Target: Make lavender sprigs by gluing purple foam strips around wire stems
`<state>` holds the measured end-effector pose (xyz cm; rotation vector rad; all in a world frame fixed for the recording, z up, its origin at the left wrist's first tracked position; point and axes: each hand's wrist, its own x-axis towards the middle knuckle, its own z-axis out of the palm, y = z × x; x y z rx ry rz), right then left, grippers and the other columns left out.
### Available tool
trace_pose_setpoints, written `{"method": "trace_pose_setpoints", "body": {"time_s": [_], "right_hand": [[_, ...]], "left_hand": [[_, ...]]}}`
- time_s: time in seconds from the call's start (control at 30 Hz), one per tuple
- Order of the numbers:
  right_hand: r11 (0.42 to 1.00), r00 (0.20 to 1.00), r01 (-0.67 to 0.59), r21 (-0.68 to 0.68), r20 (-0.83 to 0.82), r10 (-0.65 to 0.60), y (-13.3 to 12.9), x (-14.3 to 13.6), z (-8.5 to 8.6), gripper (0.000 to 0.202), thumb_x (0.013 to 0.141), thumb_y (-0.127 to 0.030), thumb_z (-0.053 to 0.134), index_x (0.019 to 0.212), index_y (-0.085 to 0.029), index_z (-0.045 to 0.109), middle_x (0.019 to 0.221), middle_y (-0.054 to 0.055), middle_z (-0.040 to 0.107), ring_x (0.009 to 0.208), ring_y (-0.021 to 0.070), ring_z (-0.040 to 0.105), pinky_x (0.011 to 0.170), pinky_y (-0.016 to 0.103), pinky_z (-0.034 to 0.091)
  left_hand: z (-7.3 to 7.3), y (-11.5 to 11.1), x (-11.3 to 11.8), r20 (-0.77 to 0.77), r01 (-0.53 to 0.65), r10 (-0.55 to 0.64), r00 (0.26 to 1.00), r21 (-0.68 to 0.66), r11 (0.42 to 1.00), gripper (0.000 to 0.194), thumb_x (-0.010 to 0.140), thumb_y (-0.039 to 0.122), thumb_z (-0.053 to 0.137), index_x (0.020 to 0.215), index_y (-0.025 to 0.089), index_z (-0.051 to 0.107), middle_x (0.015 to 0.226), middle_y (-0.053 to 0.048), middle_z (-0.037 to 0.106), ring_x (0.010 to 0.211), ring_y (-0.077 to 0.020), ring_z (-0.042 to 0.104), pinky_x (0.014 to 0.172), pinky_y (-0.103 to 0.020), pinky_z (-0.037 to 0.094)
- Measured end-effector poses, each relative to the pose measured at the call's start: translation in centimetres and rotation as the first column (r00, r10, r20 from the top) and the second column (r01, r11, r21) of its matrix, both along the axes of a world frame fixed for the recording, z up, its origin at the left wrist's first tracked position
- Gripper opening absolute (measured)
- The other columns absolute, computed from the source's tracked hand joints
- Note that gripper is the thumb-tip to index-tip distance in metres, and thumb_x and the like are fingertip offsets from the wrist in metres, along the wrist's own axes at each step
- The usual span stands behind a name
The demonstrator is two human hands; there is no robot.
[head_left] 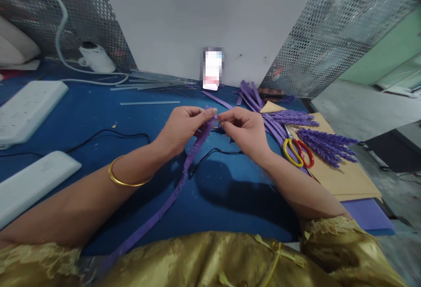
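My left hand pinches the upper end of a long purple strip between thumb and fingers. From there the strip, crinkled along its edge, hangs down to the left across the table and over its front edge. My right hand is closed in a pinch at the same upper end, its fingertips beside my left thumb. Its finger and thumb seem to hold the strip's edge, though the exact grip is small and partly hidden. Under the right fingers lies a dark object with a yellowish tip, mostly covered.
Scissors with yellow and red handles lie right, beside purple flower sprigs on brown paper. Purple strips and thin clear sticks lie behind. A lit phone leans on the panel. White power strips and black cable occupy the left.
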<state>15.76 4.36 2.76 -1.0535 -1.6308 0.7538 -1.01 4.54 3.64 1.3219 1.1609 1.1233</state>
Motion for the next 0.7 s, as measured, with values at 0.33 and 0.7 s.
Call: {"method": "trace_pose_setpoints", "body": {"time_s": [0.33,0.7], "right_hand": [[0.893,0.937,-0.261,-0.367,-0.319,0.142,0.47,0.13,0.47,0.012,0.066,-0.021,0.075,0.077,-0.017,0.074,0.058,-0.004,0.063,0.045,0.0070,0.047,0.042,0.023,0.036],[0.880,0.886,-0.254,-0.402,-0.462,0.045,0.70,-0.17,-0.03,0.009,0.062,-0.016,0.074,0.071,-0.017,0.072,0.057,-0.004,0.063,0.041,0.0056,0.044,0.040,0.022,0.032]], "left_hand": [[-0.06,-0.14,-0.11,0.007,-0.091,0.090,0.996,0.054,0.994,0.026,0.069,0.042,0.082,0.072,0.018,0.074,0.065,0.000,0.067,0.057,-0.0114,0.052,0.053,-0.024,0.039],[-0.37,-0.09,0.15,0.083,-0.045,0.046,0.995,-0.017,0.999,0.033,0.075,0.049,0.077,0.066,0.018,0.073,0.056,0.002,0.059,0.051,-0.0088,0.044,0.049,-0.024,0.032]]}}
